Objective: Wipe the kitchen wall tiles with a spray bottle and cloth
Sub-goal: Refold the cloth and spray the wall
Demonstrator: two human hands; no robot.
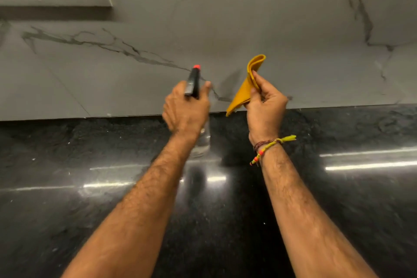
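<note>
Above the desk's [67,187] back edge, our left hand [186,106] grips the bottle [193,81], nozzle toward the tiles [158,52]; right fingers [256,83] pinch the cloth [244,88]. Spray may drip onto the desk if we wipe late.

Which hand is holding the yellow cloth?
The right hand, the one with thread bracelets on its wrist, pinches the folded yellow cloth. The left hand grips the spray bottle instead.

Single head-mounted wide-angle view, looking forward and down over both forearms. Faces wall tiles [225,29] square-on, close in; black countertop [90,187] fills lower half (edges bowed by lens). No second view for overlap.
</note>
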